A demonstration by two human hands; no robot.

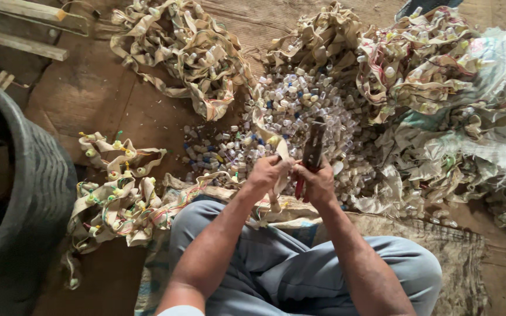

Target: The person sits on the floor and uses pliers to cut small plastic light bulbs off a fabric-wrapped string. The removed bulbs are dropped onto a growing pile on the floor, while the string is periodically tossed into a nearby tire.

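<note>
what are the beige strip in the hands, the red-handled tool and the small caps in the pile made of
Beige strip: seemingly woven fabric webbing, limp and creased. Red-handled tool: dark, dull metal jaws, likely plastic-coated grips. Small caps: probably plastic, translucent white and blue, slightly glossy.

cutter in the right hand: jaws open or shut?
Cannot tell. The right hand grips the red-handled cutter, but its dark head looks like one blurred bar; no gap shows. The left hand holds a fabric strip beside it.
</note>
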